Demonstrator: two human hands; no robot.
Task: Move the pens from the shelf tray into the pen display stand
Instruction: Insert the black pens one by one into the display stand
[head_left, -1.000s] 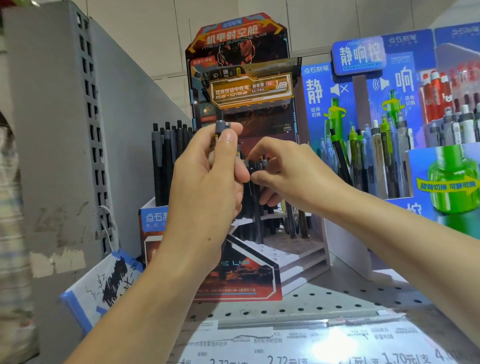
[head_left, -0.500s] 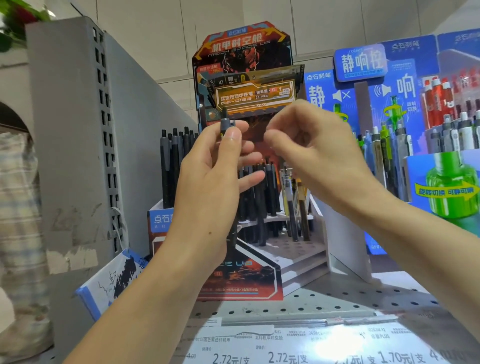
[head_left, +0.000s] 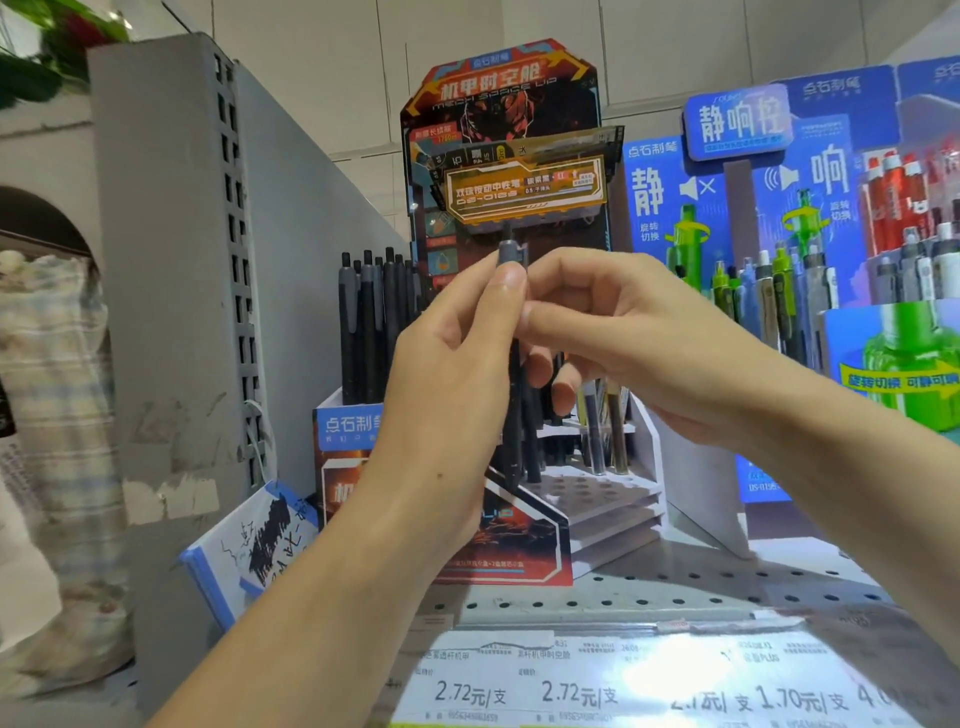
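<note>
Progress looks partial: the stand (head_left: 608, 499) has dark pens (head_left: 535, 415) in its back rows and bare holes on the front tiers, so more go in. I'm on one pen (head_left: 511, 332), upright above the stand, my left hand (head_left: 452, 384) pinching it near the clicker while my right hand (head_left: 618, 332) pinches it from the other side. Count: one in hand, roughly ten in the box (head_left: 348, 423) at left, those in the stand too overlapped to count.
</note>
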